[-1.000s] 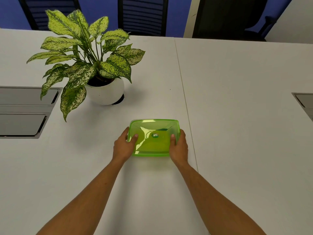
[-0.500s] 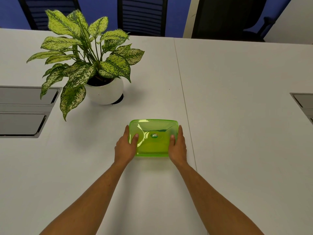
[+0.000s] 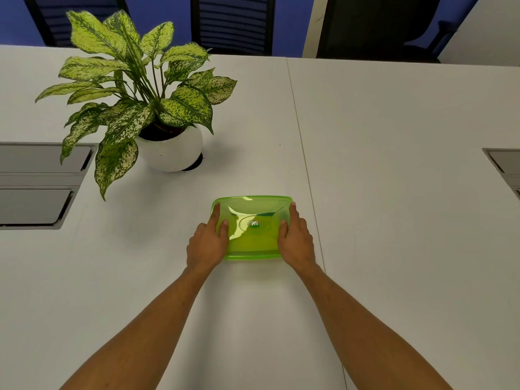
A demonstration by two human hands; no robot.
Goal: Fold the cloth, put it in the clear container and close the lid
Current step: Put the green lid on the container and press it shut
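A rectangular container sits on the white table, covered by its translucent green lid [image 3: 254,229] with a small round logo in the middle. My left hand [image 3: 208,243] lies along the lid's left edge, thumb and forefinger resting on top. My right hand [image 3: 297,240] lies along the right edge in the same way, thumb on the lid. Both hands hold the container between them. The cloth is not visible; the green lid hides what is inside.
A potted plant [image 3: 140,94] in a round white pot [image 3: 171,152] stands behind and left of the container. Grey cable hatches [image 3: 36,187] [image 3: 506,167] are set into the table at the left and right. Dark office chairs [image 3: 233,23] line the far edge.
Both hands have slid forward along the lid's side edges, the forefingers now reaching toward the far corners. The container has stayed in place.
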